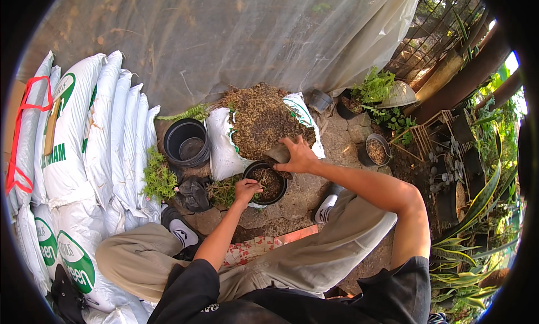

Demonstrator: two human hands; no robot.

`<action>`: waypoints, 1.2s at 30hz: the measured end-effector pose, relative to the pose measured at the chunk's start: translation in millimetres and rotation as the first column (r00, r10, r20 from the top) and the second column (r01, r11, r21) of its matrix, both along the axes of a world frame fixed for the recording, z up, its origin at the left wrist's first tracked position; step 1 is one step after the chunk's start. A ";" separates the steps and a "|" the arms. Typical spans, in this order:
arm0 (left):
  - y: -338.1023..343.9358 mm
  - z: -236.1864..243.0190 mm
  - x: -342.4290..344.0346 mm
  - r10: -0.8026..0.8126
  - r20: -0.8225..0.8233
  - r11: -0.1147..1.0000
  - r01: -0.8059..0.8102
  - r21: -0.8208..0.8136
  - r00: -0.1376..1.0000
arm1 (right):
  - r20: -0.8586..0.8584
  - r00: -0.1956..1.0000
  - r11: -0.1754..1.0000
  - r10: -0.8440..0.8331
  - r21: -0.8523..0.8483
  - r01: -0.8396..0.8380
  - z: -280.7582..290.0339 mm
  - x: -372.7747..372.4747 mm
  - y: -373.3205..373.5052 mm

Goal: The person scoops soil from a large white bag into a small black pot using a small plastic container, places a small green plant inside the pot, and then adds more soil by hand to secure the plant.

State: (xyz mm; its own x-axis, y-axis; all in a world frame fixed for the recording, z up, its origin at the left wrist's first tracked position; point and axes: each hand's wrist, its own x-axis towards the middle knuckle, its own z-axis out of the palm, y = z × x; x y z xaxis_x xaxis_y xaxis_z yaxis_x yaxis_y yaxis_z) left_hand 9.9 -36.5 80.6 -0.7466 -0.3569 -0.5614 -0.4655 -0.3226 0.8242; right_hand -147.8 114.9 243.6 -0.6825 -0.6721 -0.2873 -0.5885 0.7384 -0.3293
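A round black pot [273, 199] stands in front of me with dark soil and a thin, pale-stemmed plant [261, 178] in it. At its left rim my left hand [247, 190] is closed in a pinch on the plant's stem. Over the pot's far right side, my right hand [298, 155] grips a small grey-brown scoop [277, 153], tilted toward the pot; its exact shape is partly hidden by the fingers. Just beyond lies a heap of brown, crumbly potting mix [261, 119] on an opened white sack [222, 147].
Stacked white sacks [73, 133] fill the left side. Empty black pots [186, 143], a black plastic bag [195, 192] and leafy plants [160, 174] stand nearer. To the right are a small pot [375, 150], a fern [375, 88] and a wooden rack [432, 134]. Plastic sheeting [224, 37] hangs behind.
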 end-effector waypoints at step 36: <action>-1.5 -0.7 -0.1 -0.007 0.002 1.000 0.007 0.009 1.000 | -0.103 0.986 0.991 0.133 0.004 -0.133 10.4 11.5 -10.7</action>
